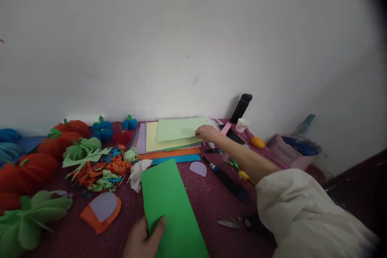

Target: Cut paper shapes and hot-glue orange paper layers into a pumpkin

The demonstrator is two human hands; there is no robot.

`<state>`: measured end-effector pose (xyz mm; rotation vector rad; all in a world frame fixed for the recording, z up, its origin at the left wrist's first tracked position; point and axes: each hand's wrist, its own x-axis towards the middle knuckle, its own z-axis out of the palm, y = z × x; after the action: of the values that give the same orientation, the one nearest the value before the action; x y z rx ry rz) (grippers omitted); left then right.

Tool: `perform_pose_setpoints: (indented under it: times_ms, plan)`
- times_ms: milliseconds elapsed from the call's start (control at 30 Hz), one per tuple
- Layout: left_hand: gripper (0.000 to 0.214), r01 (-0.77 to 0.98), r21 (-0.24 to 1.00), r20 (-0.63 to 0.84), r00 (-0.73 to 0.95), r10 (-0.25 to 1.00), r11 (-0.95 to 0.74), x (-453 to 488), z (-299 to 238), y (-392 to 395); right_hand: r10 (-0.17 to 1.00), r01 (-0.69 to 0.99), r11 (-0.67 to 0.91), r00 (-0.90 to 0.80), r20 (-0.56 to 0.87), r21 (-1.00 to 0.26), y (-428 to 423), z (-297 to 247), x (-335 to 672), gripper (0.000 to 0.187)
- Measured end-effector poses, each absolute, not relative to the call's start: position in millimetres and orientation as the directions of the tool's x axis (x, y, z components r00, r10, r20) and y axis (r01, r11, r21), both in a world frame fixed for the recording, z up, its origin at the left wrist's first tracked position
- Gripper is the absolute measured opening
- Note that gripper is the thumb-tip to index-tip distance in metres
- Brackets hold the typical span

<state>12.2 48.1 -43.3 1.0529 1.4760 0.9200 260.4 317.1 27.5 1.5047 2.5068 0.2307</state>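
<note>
My left hand point(144, 237) grips the edge of a bright green paper sheet point(171, 205), thumb on top. The sheet lies lengthwise at the near middle of the table. Farther off, my right hand point(208, 133) pinches the right corner of a pale green paper sheet point(178, 128). That sheet rests on a stack with a pale yellow sheet point(152, 140) under it. Orange paper point(172, 154) and blue paper point(181, 159) stick out at the near side of the stack. A lilac rounded cutout point(198, 168) lies just right of the bright green sheet.
Scissors point(234, 222) and a dark utility knife point(226, 182) lie on the right, partly under my sleeve. Paper scraps point(105, 169) are heaped at left beside several paper pumpkins point(59, 145). A black bottle point(241, 109), paper cup point(242, 125) and pink bag point(281, 151) stand back right.
</note>
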Motion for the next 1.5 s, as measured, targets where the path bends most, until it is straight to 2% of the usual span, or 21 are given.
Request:
perform_pose_setpoints:
  times_ms: [233,433,633,733,867,1033,1100,1167,1300,1500]
  plan:
    - [0.040,0.139,0.933,-0.333,-0.016,0.943,0.332,13,-40,49,0.939,0.922,0.333,-0.343,0.016,0.196,339,54,264,0.025]
    - [0.039,0.135,0.939,-0.319,-0.005,0.948,0.316,13,-39,48,0.942,0.932,0.318,-0.331,0.049,0.171,345,62,259,0.025]
    - [0.040,0.163,0.940,-0.303,-0.008,0.953,0.300,13,-47,50,0.936,0.927,0.310,-0.337,0.104,0.211,334,65,257,0.026]
    - [0.039,0.163,0.944,-0.284,-0.033,0.958,0.286,13,-48,49,0.917,0.914,0.332,-0.371,0.145,0.234,324,62,257,0.033]
    - [0.038,0.141,0.954,-0.263,-0.041,0.964,0.266,14,-46,47,0.862,0.847,0.463,-0.499,0.091,0.260,306,45,252,0.032]
    - [0.041,0.134,0.959,-0.248,-0.020,0.968,0.249,15,-39,47,0.742,0.710,0.651,-0.669,-0.029,0.269,294,21,245,0.021]
    - [0.041,0.153,0.957,-0.243,-0.036,0.969,0.245,14,-37,47,0.700,0.664,0.696,-0.712,-0.052,0.271,295,16,242,0.030]
    - [0.041,0.176,0.953,-0.241,-0.047,0.969,0.246,14,-37,47,0.676,0.637,0.718,-0.734,-0.064,0.280,298,12,237,0.039]
    - [0.043,0.175,0.955,-0.229,-0.068,0.971,0.238,15,-41,45,0.669,0.621,0.725,-0.738,-0.088,0.298,305,4,229,0.046]
    - [0.044,0.158,0.959,-0.236,-0.016,0.972,0.236,15,-44,46,0.721,0.664,0.676,-0.686,-0.098,0.321,307,0,229,0.028]
